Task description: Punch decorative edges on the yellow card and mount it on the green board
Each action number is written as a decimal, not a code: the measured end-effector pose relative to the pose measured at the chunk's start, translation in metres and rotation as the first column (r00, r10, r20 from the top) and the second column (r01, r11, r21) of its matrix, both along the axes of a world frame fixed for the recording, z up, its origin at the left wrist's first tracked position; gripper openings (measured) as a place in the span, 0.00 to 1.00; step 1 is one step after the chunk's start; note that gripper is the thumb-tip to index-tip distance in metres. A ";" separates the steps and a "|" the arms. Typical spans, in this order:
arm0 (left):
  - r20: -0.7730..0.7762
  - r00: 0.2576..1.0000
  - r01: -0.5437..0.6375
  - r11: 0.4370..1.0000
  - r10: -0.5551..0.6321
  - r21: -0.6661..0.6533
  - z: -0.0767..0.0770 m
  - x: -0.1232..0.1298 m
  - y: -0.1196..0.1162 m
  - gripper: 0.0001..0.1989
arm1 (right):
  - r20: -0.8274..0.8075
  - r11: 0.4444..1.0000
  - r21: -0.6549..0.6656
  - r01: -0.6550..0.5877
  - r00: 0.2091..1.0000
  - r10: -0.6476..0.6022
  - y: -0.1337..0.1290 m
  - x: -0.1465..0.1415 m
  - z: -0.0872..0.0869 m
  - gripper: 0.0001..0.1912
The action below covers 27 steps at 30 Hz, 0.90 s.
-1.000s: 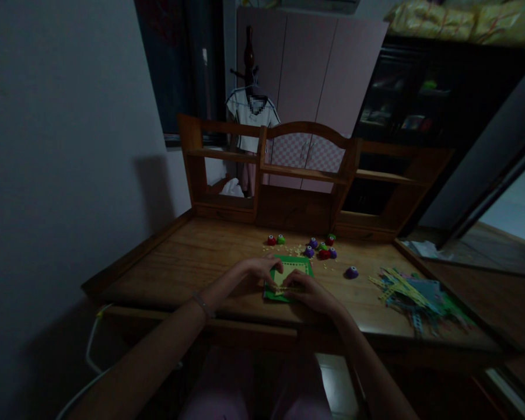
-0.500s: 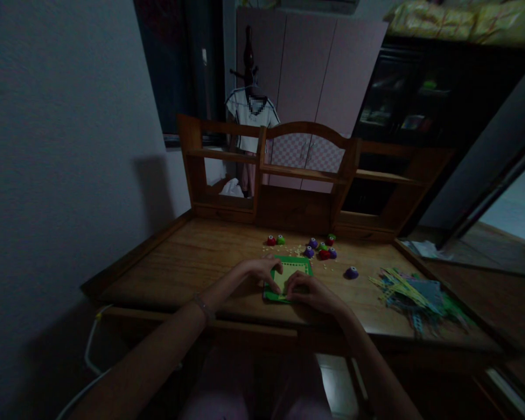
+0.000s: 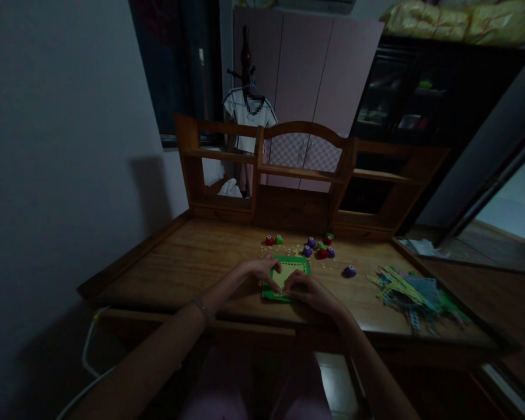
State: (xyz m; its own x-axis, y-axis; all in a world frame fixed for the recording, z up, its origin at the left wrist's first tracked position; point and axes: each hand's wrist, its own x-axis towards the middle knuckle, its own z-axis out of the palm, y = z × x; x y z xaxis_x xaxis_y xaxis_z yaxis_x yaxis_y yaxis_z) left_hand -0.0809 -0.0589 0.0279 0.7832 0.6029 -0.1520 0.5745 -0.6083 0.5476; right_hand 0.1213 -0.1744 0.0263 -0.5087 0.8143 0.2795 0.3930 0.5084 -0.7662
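Observation:
A green-bordered sheet with a pale yellow middle point(image 3: 289, 271) and a row of dark dots near its top lies at the desk's front. My left hand point(image 3: 265, 271) rests over its left side, thumb and forefinger apart, the thumb tip near the lower edge. From the right, my right hand point(image 3: 304, 287) reaches over the lower right part with fingers bent together at the sheet. Whatever those fingertips hold is too small to make out. Small yellow bits point(image 3: 293, 250) are scattered just behind the sheet.
Red and green point(image 3: 279, 239) round pieces with eyes stand behind the sheet, with several purple ones point(image 3: 349, 272) to the right. A pile of yellow and blue strips point(image 3: 409, 291) lies on the desk's right. A wooden shelf point(image 3: 301, 173) rises at the back.
The view has shifted slightly. The fingertips of my right hand have moved a little at the sheet's lower edge; my left hand stays in nearly the same place.

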 end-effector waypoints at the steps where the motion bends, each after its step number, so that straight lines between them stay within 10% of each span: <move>1: 0.002 1.000 -0.005 1.000 0.005 -0.003 0.001 0.000 -0.001 0.35 | -0.002 1.000 -0.010 -0.010 1.000 0.010 0.000 0.001 0.001 0.11; 27: -0.013 0.995 -0.094 0.992 0.095 0.081 -0.010 0.005 -0.003 0.34 | 0.010 1.000 -0.007 0.025 1.000 -0.025 -0.004 0.009 0.004 0.09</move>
